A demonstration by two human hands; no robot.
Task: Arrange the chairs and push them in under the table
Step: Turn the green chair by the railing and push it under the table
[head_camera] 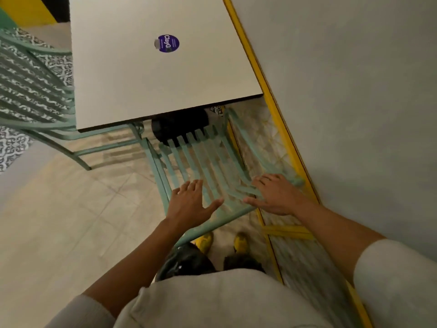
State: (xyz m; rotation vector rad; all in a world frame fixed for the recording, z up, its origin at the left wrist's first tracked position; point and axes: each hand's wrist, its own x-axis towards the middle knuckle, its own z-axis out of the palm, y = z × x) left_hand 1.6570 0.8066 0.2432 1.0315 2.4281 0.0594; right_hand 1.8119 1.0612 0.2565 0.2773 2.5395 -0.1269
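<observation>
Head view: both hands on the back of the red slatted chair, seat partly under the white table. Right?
Not quite: the slatted chair is mint green, not red. The head view shows the left hand and right hand on its back, seat partly under the white table.

- The desk [151, 74] runs out of frame at the top, so its far edge is cut off
- The front of the near chair [201, 162] sits under the desk edge; those slat ends are hidden
- The second chair [35, 91] is cropped by the left edge and partly covered by the desk
- Motion blur smears the near chair's slats and the floor [71, 209], so whether the hands touch the backrest cannot be told
- The small print on the round sticker [168, 43] is too small to read
- The dark base [179, 124] under the desk shows only partly
</observation>
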